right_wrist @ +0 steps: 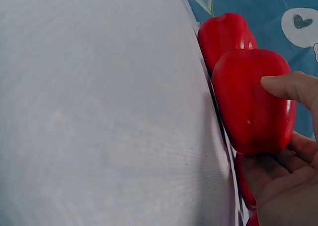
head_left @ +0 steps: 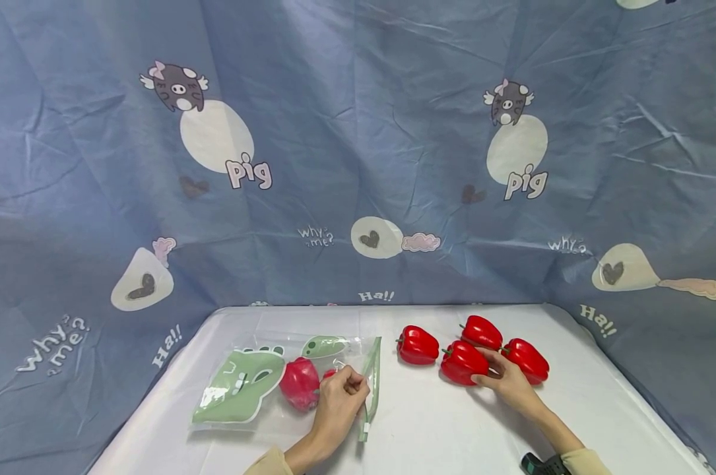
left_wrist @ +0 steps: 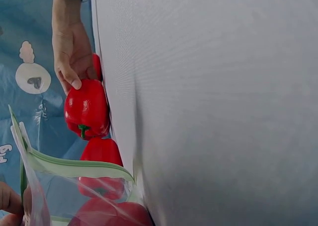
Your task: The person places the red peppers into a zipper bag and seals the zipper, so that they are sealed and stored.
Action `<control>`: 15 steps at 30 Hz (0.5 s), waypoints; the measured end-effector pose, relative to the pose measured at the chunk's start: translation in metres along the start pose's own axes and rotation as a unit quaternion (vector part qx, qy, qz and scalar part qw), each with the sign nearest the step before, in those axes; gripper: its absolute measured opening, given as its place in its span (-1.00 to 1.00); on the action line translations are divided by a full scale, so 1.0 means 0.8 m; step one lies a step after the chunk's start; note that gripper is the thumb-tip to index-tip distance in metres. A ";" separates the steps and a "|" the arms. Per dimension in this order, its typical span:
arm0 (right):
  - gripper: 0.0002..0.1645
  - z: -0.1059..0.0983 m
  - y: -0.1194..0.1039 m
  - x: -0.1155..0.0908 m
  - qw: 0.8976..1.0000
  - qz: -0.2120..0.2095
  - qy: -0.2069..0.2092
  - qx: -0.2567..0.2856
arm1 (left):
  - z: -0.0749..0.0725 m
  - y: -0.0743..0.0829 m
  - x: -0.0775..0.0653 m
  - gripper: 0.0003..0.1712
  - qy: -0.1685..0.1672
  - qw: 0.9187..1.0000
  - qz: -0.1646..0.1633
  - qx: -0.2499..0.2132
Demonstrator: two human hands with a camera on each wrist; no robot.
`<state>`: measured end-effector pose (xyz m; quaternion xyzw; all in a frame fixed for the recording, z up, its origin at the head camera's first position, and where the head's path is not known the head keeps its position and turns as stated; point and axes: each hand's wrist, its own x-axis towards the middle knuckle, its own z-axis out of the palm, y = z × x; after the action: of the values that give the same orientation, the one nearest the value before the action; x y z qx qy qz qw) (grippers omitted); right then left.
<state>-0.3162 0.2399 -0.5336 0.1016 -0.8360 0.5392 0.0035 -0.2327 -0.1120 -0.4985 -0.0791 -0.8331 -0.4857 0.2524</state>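
Note:
My left hand (head_left: 341, 402) pinches the upper film of a clear zip bag (head_left: 262, 432) near its green-edged mouth. In the left wrist view, the fingers (left_wrist: 11, 201) hold the mouth's edge raised, so the bag gapes. Inside lies a red bell pepper (head_left: 300, 384); more red shows beside it, partly hidden by the hand. My right hand (head_left: 509, 379) grips another bell pepper (head_left: 464, 363), its green stem pointing left. In the right wrist view, the thumb presses one side of that pepper (right_wrist: 253, 102), with the other fingers around its end.
Three more red bell peppers lie around the right hand: one to the left (head_left: 418, 345), one behind (head_left: 481, 330) and one to the right (head_left: 526, 361). A white-covered table (head_left: 417, 429) carries everything. Behind it hangs a blue printed curtain (head_left: 358, 132).

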 end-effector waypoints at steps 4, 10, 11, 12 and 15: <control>-0.18 -0.001 -0.004 -0.002 1.000 -0.003 -0.001 0.000 | 0.000 -0.001 0.001 -0.81 -0.002 1.000 -0.004 0.000; -0.16 -0.002 -0.009 -0.005 1.000 0.007 0.000 -0.001 | 0.000 0.000 0.000 -0.80 0.000 1.000 0.000 -0.005; -0.15 -0.002 -0.010 -0.005 1.000 0.009 0.000 -0.005 | 0.000 0.000 -0.001 -0.80 0.001 1.000 0.001 -0.005; -0.15 -0.002 -0.009 -0.005 1.000 0.011 0.000 -0.011 | 0.000 0.000 -0.001 -0.80 0.001 1.000 0.001 -0.005; -0.15 -0.002 -0.009 -0.005 1.000 0.015 0.001 -0.025 | 0.000 0.000 -0.001 -0.80 0.002 1.000 0.000 -0.006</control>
<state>-0.3117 0.2395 -0.5269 0.0883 -0.8507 0.5183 -0.0015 -0.2319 -0.1119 -0.4987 -0.0801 -0.8298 -0.4906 0.2536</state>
